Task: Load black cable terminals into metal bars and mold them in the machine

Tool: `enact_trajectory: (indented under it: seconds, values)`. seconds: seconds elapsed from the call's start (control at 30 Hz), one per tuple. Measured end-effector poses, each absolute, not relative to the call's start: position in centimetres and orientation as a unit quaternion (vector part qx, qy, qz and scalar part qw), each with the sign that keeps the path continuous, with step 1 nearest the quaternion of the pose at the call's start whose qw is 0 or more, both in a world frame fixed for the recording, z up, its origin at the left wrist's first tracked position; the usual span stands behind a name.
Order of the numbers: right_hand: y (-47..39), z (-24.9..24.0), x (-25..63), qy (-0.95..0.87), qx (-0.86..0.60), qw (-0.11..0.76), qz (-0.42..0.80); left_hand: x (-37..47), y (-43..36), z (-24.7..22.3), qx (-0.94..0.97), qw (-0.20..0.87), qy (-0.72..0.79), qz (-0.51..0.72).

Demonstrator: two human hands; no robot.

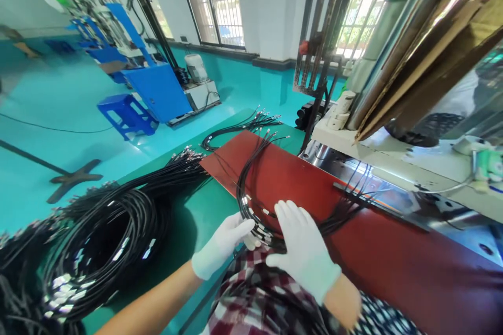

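Observation:
A curved bundle of black cables (242,180) with white labels and small metal-tipped ends lies on the red board (298,172), close to my body. White-gloved, my left hand (231,234) is closed on the near left part of this bundle, thumb on top. My right hand (302,241), also gloved, has its fingers stretched out, palm down, beside the labelled part. Whether its palm touches the cables cannot be seen. More black cables (341,213) run from beyond the right hand toward the machine's metal plate.
Large coils of black cables (151,220) cover the left of the green tabletop (184,243). A smaller coil (220,133) lies behind the red board. The press machine (377,152) with cardboard (436,57) stands right. A blue stool (128,114) is on the floor.

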State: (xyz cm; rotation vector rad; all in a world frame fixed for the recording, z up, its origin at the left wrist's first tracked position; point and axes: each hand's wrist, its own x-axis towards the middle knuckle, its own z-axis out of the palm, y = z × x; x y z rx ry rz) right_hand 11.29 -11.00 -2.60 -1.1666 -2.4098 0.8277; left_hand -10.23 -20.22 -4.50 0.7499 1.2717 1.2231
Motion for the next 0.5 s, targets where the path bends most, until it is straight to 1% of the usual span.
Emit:
enact_trajectory:
  seconds: [0.03,0.1,0.17,0.2,0.23,0.33,0.4,0.43,0.47,0.5]
  values:
    - [-10.7,-2.2,10.0,-0.876,-0.372,0.155,0.264,-10.3,-20.2,-4.0,0.331,0.568,0.535,0.530]
    - [-10.0,-1.6,7.9,-0.922,-0.328,0.107,0.173,-10.4,-20.2,-3.1,0.352,0.540,0.535,0.546]
    - [-9.4,-1.2,6.9,-0.941,-0.315,0.060,0.108,-10.7,-19.8,-2.4,0.359,0.508,0.546,0.561]
    - [-9.3,-1.1,6.8,-0.943,-0.315,0.048,0.097,-10.9,-19.3,-2.1,0.349,0.505,0.543,0.573]
    - [-9.3,-1.0,6.9,-0.944,-0.313,0.041,0.092,-11.3,-18.6,-1.8,0.327,0.520,0.528,0.586]
    - [-9.8,-1.0,7.5,-0.945,-0.314,0.027,0.088,-12.8,-14.9,-0.8,0.214,0.630,0.423,0.616]
    - [-9.9,-1.0,7.9,-0.939,-0.320,-0.001,0.125,-14.0,-11.9,0.2,0.164,0.665,0.363,0.632]
    - [-9.7,-1.0,8.1,-0.930,-0.324,-0.009,0.174,-14.4,-10.5,0.7,0.161,0.662,0.349,0.643]
    - [-9.2,-0.9,8.3,-0.913,-0.323,-0.003,0.248,-14.6,-9.4,1.3,0.167,0.654,0.342,0.654]
    - [-8.4,-0.7,8.5,-0.885,-0.317,0.021,0.339,-14.5,-8.7,1.9,0.180,0.645,0.339,0.661]
